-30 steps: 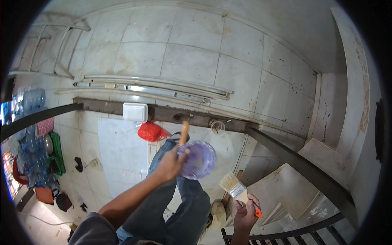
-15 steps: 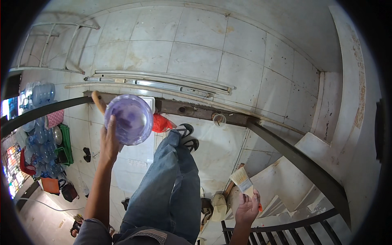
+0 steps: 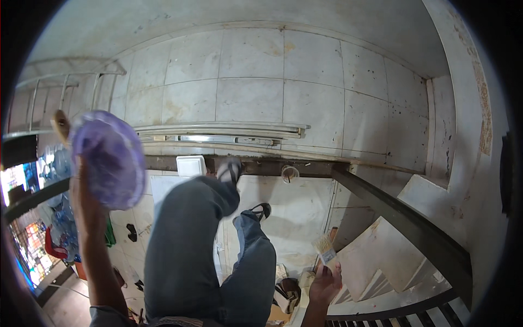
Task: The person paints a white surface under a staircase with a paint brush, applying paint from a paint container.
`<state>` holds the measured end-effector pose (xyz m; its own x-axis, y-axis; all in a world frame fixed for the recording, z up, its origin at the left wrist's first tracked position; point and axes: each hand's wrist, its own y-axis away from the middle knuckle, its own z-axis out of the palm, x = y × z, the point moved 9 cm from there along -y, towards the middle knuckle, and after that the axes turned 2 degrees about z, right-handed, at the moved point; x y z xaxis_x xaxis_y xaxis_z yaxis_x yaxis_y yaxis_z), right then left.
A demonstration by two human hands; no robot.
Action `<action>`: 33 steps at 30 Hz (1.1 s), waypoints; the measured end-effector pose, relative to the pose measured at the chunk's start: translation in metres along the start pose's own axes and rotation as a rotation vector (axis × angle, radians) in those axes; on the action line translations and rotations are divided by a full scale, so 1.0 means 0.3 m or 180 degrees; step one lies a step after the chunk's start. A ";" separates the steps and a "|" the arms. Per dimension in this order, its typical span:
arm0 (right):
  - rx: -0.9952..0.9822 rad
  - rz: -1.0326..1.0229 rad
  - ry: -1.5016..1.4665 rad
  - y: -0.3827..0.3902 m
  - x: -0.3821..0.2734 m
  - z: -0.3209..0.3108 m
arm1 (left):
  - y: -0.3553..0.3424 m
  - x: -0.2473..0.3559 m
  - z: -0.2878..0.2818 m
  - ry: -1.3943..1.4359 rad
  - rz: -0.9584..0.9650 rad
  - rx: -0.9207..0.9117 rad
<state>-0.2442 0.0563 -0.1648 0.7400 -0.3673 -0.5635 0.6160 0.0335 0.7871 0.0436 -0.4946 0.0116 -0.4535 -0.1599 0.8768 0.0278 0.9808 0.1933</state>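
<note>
Pale tiles (image 3: 313, 103) spread beyond the cup (image 3: 290, 174), dark rail (image 3: 403, 230) at its right. Right hand (image 3: 325, 284) grips the paintbrush (image 3: 327, 254), bristles toward the cup; left hand (image 3: 85, 188) clasps the bowl (image 3: 113, 166).

Passable gap between right leg (image 3: 255, 261) and paintbrush (image 3: 326, 253); obstructed farther right by dark sloping rail (image 3: 403, 227), leftward by bent left leg (image 3: 185, 245).

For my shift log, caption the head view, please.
A purple bowl in the left hand, a pale-bristled paintbrush in the right hand.
</note>
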 end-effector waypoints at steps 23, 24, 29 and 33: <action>0.0674 -0.0724 -0.0574 -0.527 0.037 1.354 | -1.119 0.215 1.575 -0.1112 0.0040 -0.3369; 0.0714 -0.0682 -0.0530 -0.541 0.042 1.411 | -1.144 0.224 1.617 -0.1321 0.0024 -0.3402; 0.1011 -0.1191 -0.0077 -0.621 -0.025 1.597 | -1.076 0.204 1.909 -0.1564 0.0152 -0.3741; 0.0480 -0.1584 0.0051 -0.714 -0.068 1.748 | -0.967 0.207 2.118 -0.1854 0.0285 -0.3971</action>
<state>-0.5329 -0.4306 -0.1901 0.3722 -0.2902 -0.8816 0.8494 -0.2763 0.4496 -0.5587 -0.7178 -0.2698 -0.7030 0.2704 0.6577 0.7085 0.1867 0.6806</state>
